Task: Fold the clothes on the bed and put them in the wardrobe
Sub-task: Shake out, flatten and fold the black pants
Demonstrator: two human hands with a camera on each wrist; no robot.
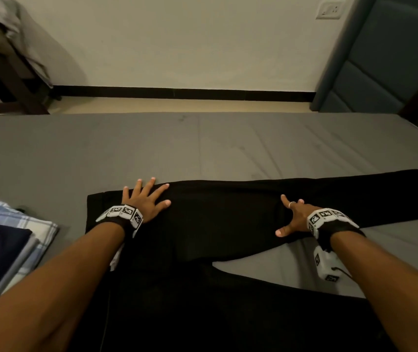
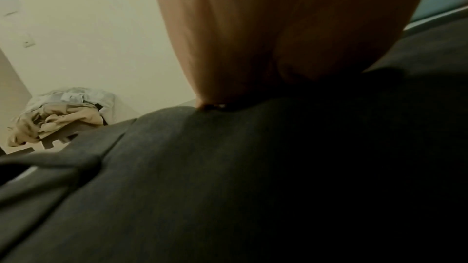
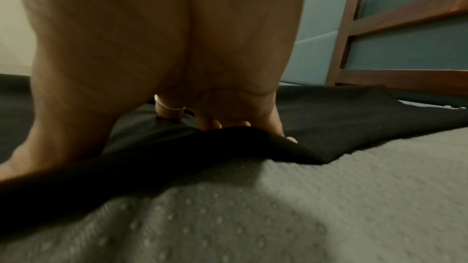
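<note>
Black trousers (image 1: 228, 219) lie spread across the grey bed (image 1: 203, 143), one leg reaching to the right and the other running toward me. My left hand (image 1: 149, 196) lies flat on the left end of the trousers, fingers spread. My right hand (image 1: 292, 217) presses on the far leg with thumb and forefinger splayed. In the right wrist view the fingers (image 3: 215, 119) push down into the black cloth (image 3: 329, 123), which bunches into a ridge in front of them. The left wrist view shows only the palm (image 2: 278, 27) on dark fabric (image 2: 253, 167).
A stack of folded clothes (image 1: 12, 240), checked, grey and navy, sits at the bed's left near edge. A chair draped with loose garments (image 1: 4, 47) stands by the wall at far left. A blue padded headboard (image 1: 381, 59) rises at the right. Bare sheet lies beyond the trousers.
</note>
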